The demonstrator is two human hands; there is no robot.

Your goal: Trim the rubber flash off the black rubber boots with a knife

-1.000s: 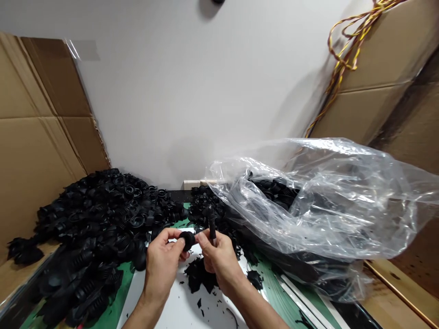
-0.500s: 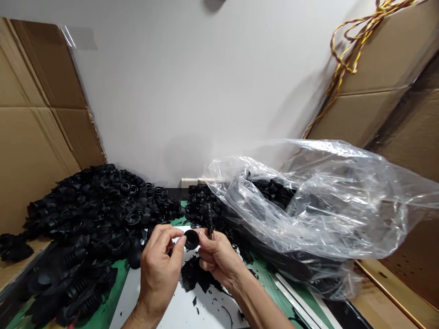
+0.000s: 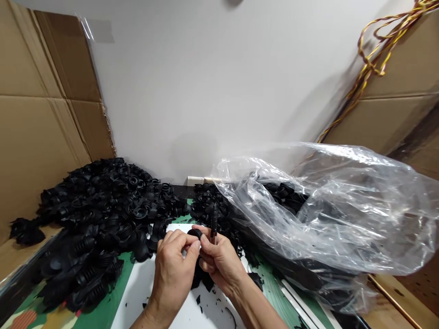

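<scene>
Between my hands is a small black ribbed rubber part, its grooved side facing up. My left hand pinches its near edge with thumb and fingertips. My right hand grips the part's right side between thumb and index finger. A slim dark pen-like tool also sticks up from the right hand's fingers; its lower end is hidden. Below the hands, a white board carries black rubber scraps, partly covered by the right hand.
A big heap of black rubber parts lies at the left. On the right, a clear plastic bag holds more black parts. Cardboard stands on both sides before a grey wall. White strips lie on the green mat.
The rubber part has been turned, from its round hollow opening to its ribbed side. My left hand has moved right, closer to my right hand. The whole view has shifted slightly.
</scene>
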